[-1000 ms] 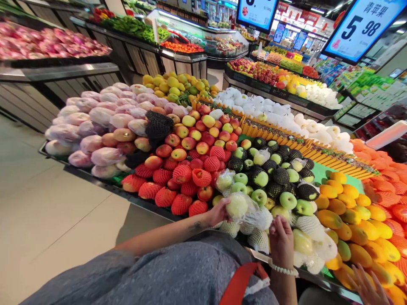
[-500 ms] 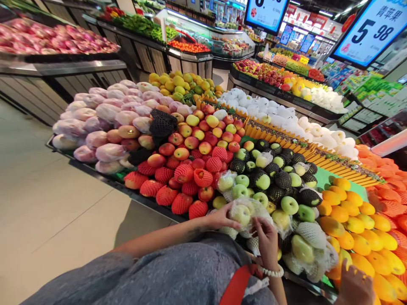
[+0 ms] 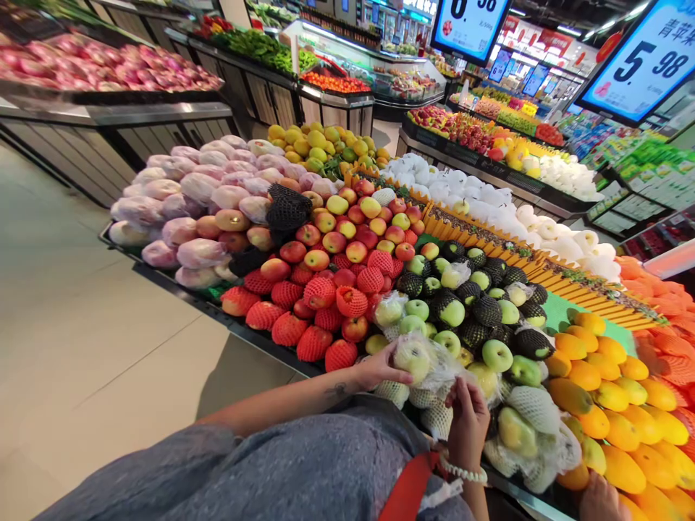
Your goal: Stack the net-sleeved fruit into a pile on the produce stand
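Note:
My left hand (image 3: 380,370) cups a pale green apple (image 3: 415,354) wrapped in clear plastic (image 3: 446,373), at the front edge of the fruit stand. My right hand (image 3: 468,418), with a white bead bracelet on its wrist, is closed with its fingertips pinching the loose end of that plastic, just right of the apple. Both hands hover over net-wrapped pale fruit (image 3: 434,416) at the front of the stand. Green apples (image 3: 496,354), some in black foam nets, lie just behind.
Red apples in red nets (image 3: 315,340) lie to the left and yellow mangoes (image 3: 613,394) to the right. Another person's hand (image 3: 597,501) shows at the bottom right. The stand's metal edge (image 3: 255,340) borders a tiled floor (image 3: 81,347). Price signs (image 3: 646,61) hang above.
My right hand has moved left from the net-wrapped fruit to the plastic round the apple and pinched it. The other person's hand has sunk toward the frame's bottom edge.

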`<state>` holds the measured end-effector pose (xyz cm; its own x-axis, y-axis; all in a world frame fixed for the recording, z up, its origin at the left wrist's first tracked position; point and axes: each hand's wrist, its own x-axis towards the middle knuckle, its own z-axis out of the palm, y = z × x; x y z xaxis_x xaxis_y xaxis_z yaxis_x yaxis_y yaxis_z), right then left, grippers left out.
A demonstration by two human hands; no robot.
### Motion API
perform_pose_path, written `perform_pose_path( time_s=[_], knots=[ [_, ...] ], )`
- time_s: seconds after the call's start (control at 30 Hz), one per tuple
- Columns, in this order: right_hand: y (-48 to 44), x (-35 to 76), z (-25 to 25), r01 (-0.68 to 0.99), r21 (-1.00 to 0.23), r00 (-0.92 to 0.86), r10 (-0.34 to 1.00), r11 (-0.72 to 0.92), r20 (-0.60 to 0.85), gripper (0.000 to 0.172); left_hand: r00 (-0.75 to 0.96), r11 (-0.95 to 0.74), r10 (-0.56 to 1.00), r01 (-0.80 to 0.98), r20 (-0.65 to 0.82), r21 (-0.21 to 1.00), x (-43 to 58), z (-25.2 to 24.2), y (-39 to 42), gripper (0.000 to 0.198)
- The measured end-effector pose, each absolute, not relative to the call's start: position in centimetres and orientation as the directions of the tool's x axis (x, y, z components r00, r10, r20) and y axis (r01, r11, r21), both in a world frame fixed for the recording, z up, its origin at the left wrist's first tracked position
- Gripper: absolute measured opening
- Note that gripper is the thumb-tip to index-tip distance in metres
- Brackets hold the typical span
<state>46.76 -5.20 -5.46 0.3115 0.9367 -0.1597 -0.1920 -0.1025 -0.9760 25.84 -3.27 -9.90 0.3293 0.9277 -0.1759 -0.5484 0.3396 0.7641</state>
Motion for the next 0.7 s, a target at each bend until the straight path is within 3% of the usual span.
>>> perform_pose_path(
  time_s=[0.13, 0.27, 0.43, 0.5, 0.7],
  knots=[
    [-4.8, 47.5, -6.5, -0.216, -0.962, 0.319, 0.919, -0.167, -0.231, 0.05, 0.335, 0.326, 0.928, -0.522, -0.162, 0.788, 25.5, -10.1, -3.5, 0.107],
    [-4.4, 47.9, -7.4, -0.244, -0.956, 0.292, 0.927, -0.165, -0.235, 0.056, 0.326, 0.333, 0.929, -0.538, -0.174, 0.774, 25.6, -10.4, -3.8, 0.096],
    [-4.4, 47.7, -7.2, 0.034, -0.979, 0.047, 0.978, -0.203, -0.202, 0.053, 0.234, 0.408, 0.913, -0.558, -0.335, 0.723, 26.1, -11.1, -3.7, 0.073],
    [-4.3, 47.6, -7.1, 0.093, -0.977, 0.072, 0.98, -0.194, -0.187, 0.055, 0.203, 0.412, 0.909, -0.579, -0.365, 0.704, 26.1, -11.5, -3.6, 0.068],
    [-4.0, 47.9, -7.7, 0.031, -0.987, 0.255, 0.956, -0.16, -0.147, 0.062, 0.225, 0.39, 0.919, -0.636, -0.323, 0.666, 26.1, -13.0, -3.0, 0.064]
  ],
)
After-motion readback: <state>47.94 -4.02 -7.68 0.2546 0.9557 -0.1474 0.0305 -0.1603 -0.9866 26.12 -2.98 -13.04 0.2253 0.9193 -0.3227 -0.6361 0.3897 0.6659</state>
